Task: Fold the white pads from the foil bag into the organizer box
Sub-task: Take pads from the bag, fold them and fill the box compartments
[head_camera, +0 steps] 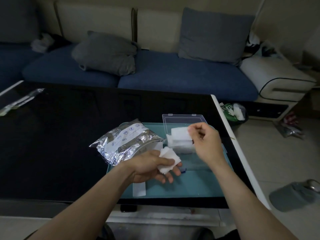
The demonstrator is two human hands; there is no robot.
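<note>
Left hand cradles pads; right hand fingers pinch 1 pad.

We cannot see the near part of the organizer box because the right hand covers it. The words on the foil bag are too small to read. The counter is cut off on the left.

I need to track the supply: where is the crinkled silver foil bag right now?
In the head view, the crinkled silver foil bag lies left of the clear plastic organizer box, partly on the teal tray, just beyond the left hand.
</note>
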